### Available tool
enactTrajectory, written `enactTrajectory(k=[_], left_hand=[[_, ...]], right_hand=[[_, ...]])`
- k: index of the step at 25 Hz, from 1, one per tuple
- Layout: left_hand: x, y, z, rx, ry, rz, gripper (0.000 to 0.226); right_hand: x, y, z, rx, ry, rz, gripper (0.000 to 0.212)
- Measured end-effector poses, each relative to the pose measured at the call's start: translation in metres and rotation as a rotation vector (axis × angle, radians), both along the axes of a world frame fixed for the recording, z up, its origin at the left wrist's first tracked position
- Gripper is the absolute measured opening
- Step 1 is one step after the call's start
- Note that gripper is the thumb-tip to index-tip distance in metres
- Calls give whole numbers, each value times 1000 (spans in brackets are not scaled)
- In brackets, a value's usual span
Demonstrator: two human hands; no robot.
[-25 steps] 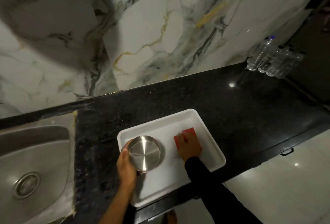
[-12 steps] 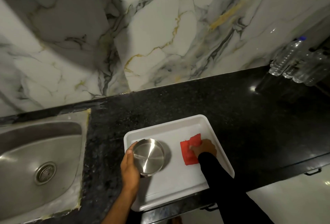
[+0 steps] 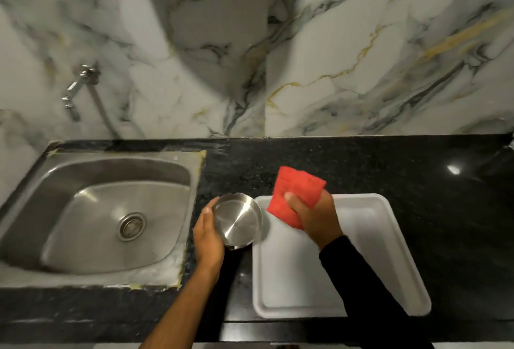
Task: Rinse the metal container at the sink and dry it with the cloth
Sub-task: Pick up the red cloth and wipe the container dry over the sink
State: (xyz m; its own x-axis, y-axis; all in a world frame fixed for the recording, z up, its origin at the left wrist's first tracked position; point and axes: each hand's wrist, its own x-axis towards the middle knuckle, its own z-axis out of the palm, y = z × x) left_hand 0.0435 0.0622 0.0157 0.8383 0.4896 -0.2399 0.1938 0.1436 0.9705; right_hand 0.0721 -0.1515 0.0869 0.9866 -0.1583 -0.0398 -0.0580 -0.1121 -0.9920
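Where black counter (image 3: 361,165) meets marble wall (image 3: 333,42), sink (image 3: 111,218) sits left, white tray (image 3: 389,251) right; left hand (image 3: 207,240) grips container (image 3: 237,219), right hand (image 3: 315,216) pinches cloth (image 3: 294,190).

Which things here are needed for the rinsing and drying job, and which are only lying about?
Needed: metal container in left hand; red cloth in right hand; sink; tap.
Lying about: white tray.

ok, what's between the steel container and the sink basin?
Head view: only a bare strip of black granite counter and the sink rim separate it from the metal container, held by the left hand.
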Motion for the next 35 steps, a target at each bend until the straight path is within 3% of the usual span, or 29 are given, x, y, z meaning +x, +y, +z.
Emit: enactTrajectory(k=[2,3,6,7,10,12,17,21,23,26,28,30,33,35], left_hand=[[4,42,5,17,-6,33,39],[6,63,8,24,-5,50,40],[18,137,12,-41,-30,96,40],[24,165,12,-94,-24,96,39],[34,241,16,-360,23,-4,46],[35,299,19,-365,13,-97,59],[56,419,27,-36,-2,-184,39],[81,480,25,215,38,-505,41],[89,494,16,298,59,-612,40],[100,495,0,398,38,-684,39],[103,490,-6,410,27,-646,40],[110,492,-6,406,22,-549,45],[118,509,-4,296,68,-355,50],[120,513,-6,181,100,-281,46]], right_hand=[[4,76,23,-57,-176,102,33],[7,116,30,-208,-222,165,32],[14,232,21,-925,-304,413,39],[13,270,14,-1040,-293,510,38],[16,364,-2,-1109,-207,586,24],[23,418,-7,-1120,-188,610,12],[54,486,-10,-939,-454,960,32],[75,510,-2,-856,-472,1297,31],[86,519,1,-999,-362,1433,27],[104,528,7,-1461,-266,1591,32],[106,539,10,-1748,-267,1533,25],[105,545,15,-1931,-462,1323,18],[118,531,18,-1751,-672,861,20],[119,527,15,-1550,-726,727,32]])
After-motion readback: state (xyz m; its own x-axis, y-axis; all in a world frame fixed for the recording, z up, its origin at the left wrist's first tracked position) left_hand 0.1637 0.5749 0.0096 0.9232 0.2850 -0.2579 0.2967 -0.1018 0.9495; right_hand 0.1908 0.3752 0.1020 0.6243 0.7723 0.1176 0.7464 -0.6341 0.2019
